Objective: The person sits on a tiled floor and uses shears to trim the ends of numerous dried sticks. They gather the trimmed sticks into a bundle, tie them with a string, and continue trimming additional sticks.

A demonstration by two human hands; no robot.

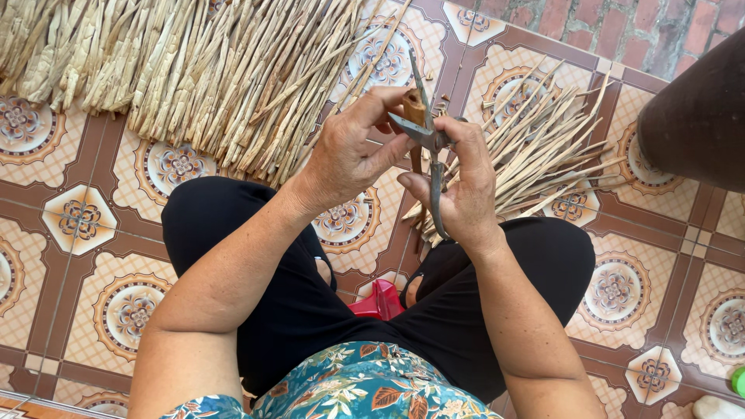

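Note:
My left hand [353,147] pinches a short brown piece of cane [414,105] between thumb and fingers, holding it upright. My right hand [466,190] grips a pair of metal scissors [425,133], whose blades close on the base of the piece. The lower handle of the scissors hangs down past my right palm. Both hands work close together above my knees, which are in black trousers.
A wide heap of long dried strips [194,70] covers the patterned tile floor [85,225] at top left. A smaller pile of cut sticks [543,147] lies to the right. A dark brown cylinder [698,109] stands at right. A red stool [379,302] shows between my legs.

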